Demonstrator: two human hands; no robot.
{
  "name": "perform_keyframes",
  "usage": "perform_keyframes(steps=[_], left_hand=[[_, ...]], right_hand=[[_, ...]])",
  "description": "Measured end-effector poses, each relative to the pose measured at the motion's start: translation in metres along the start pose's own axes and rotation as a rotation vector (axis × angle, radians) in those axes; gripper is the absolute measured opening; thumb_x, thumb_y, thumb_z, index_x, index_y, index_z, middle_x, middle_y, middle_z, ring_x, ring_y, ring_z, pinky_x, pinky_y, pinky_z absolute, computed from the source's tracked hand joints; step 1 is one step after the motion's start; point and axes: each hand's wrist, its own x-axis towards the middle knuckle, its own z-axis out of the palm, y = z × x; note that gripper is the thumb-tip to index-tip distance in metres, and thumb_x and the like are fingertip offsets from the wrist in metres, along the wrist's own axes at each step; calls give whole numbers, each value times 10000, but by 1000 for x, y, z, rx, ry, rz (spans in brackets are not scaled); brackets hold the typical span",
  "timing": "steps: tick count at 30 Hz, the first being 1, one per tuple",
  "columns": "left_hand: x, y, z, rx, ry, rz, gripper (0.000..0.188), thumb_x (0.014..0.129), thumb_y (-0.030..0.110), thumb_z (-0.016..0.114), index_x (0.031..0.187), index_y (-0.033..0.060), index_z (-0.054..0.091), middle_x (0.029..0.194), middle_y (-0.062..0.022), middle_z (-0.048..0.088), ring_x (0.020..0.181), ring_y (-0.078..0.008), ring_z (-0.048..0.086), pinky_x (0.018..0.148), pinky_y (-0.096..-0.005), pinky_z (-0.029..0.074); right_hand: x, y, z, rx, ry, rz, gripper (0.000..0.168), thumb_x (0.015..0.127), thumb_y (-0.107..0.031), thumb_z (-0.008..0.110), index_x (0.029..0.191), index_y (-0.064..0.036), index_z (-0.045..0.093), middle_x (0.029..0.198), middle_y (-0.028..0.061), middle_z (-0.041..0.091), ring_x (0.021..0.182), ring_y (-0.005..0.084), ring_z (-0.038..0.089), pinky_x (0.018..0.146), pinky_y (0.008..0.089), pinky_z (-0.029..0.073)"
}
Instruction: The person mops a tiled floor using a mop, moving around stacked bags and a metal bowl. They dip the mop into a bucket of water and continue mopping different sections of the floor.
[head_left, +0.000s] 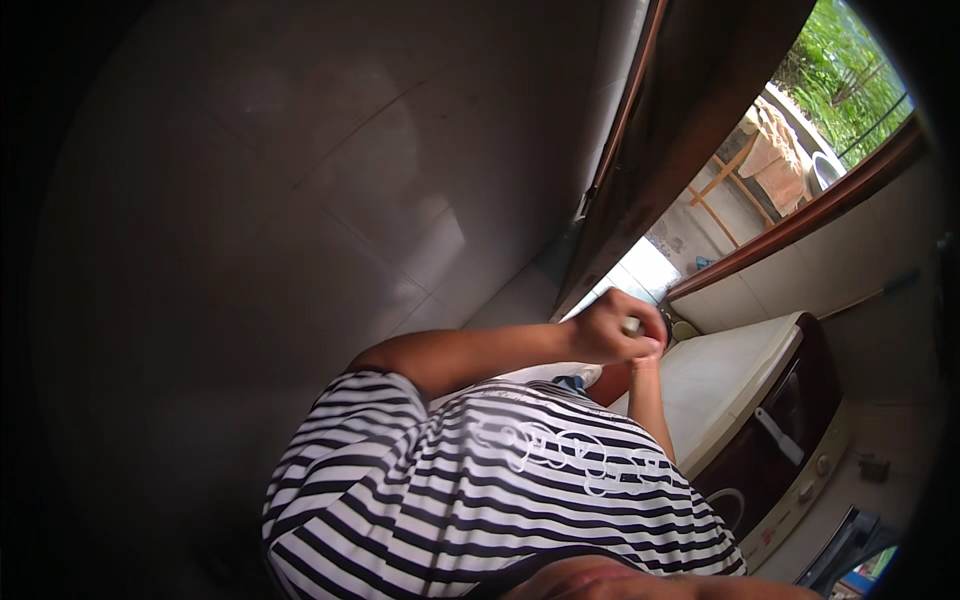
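Observation:
My left hand (616, 328) is closed in a fist around a small pale object (631, 325), whose rounded end shows between the fingers; its kind is unclear. Directly behind it, my right hand (658, 346) meets the left at the fingers and is mostly hidden, so its grip cannot be made out. Both hands are in front of my striped shirt (465, 480), beside the pale lid of what looks like a washing machine (720, 382).
A dark wooden door (675, 127) stands beside an opening to the outdoors. The machine's dark panel has knobs (806, 491) and a white strip-like object (780, 435). A long-handled tool (859, 301) leans by the tiled wall. Outside, cloth (776, 161) lies over a wooden frame.

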Motion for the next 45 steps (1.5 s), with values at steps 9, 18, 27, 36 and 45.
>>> perform_keyframes(steps=[9,18,27,36,45], left_hand=[[-94,69,-85,52,-413,-197,432,835,177,667,1236,45,572,1239,-112,595,1172,-237,536,1055,-378,368],[57,-38,16,939,-504,338,476,767,82,591,1241,113,568,1370,-177,475,1344,-335,373,1090,-440,334],[88,-108,8,1620,-449,-257,395,790,239,606,1131,45,563,1197,-353,491,1210,-473,424,1054,-592,247],[134,-205,29,1011,-539,-737,481,756,174,553,1229,95,600,1128,-229,617,1077,-373,580,915,-510,452],[377,-188,38,249,-216,182,697,715,67,689,1364,12,441,1270,-172,572,1192,-302,535,1007,-370,420]], right_hand=[[-9,95,-39,-194,701,-18,93,844,-74,572,783,-58,504,653,51,528,585,191,531,604,321,514],[-39,-48,-39,104,288,91,172,910,-94,460,749,-37,478,600,29,497,510,122,518,485,230,500],[-2,-164,-1,411,247,315,142,877,-84,486,761,-4,467,644,34,521,567,119,523,536,240,515],[89,-222,-52,25,263,95,126,862,-83,486,777,9,474,662,47,523,588,137,519,540,251,513],[238,-314,-31,58,94,242,92,911,-56,468,887,-3,539,812,80,545,691,141,557,608,209,491]])
